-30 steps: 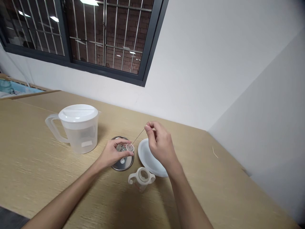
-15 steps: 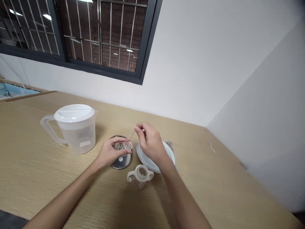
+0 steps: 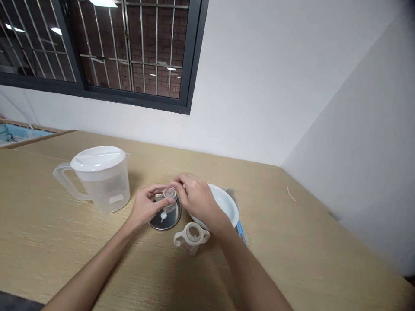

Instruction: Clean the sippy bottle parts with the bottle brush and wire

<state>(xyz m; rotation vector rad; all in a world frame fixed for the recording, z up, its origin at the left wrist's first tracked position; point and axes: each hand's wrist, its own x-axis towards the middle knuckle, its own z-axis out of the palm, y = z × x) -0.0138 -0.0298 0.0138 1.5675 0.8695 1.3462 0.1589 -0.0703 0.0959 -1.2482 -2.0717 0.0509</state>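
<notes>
My left hand [image 3: 148, 204] has thumb and fingers around a small clear round container [image 3: 170, 193] with a pale rim, above a round shiny metal plate [image 3: 173, 222]. My right hand [image 3: 196, 196] is closed in a pinch just over that container. Between its fingertips is a thin stick [image 3: 172, 187], now mostly hidden, its lower end at the container's top. A small white piece [image 3: 164, 214] lies on the metal plate. Nearer to me stands a whitish two-armed holder [image 3: 193, 233] with a round opening. A pale blue bowl [image 3: 228, 206] sits partly behind my right hand.
A translucent lidded pitcher [image 3: 108, 183] stands at the left. Something blue [image 3: 241, 233] pokes out beside the bowl, and a crumpled clear item [image 3: 231, 193] lies behind it. A thin pale strip [image 3: 291, 193] is on the table at right, with walls behind.
My right hand has moved down and left, bringing its fingertips close to the container's rim; less of the stick shows. The left hand keeps its hold. The view has shifted slightly.
</notes>
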